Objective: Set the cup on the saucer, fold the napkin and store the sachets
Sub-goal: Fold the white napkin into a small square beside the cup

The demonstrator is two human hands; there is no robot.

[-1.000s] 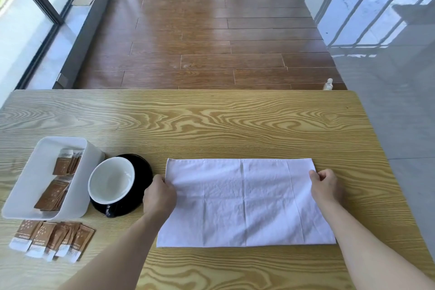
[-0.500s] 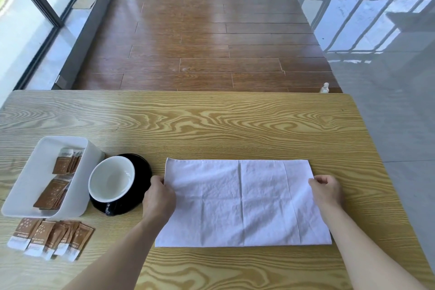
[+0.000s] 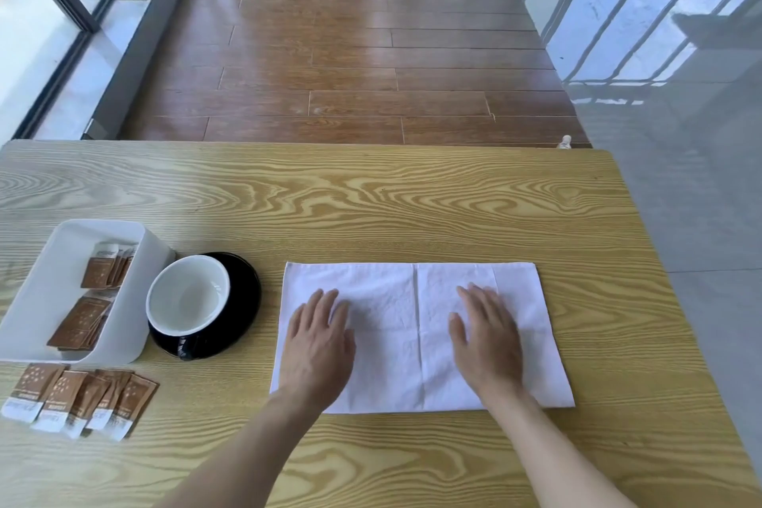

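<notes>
A white napkin [image 3: 416,301] lies flat on the wooden table as a wide folded rectangle. My left hand [image 3: 318,342] rests palm down on its left half, fingers spread. My right hand [image 3: 486,338] presses flat on its right half. Left of the napkin, a black cup with a white inside [image 3: 187,295] stands on a black saucer [image 3: 245,293]. A white tray [image 3: 39,301] at the far left holds several brown sachets [image 3: 108,271]. Several more brown sachets [image 3: 82,400] lie fanned on the table in front of the tray.
The table [image 3: 371,202] ends at its far edge with wooden floor beyond and at its right edge with grey tiles beyond. A small white object [image 3: 565,141] peeks over the far right corner.
Both hands left the napkin's side edges and moved inward onto its top, now lying flat and open. The napkin has stayed in place.
</notes>
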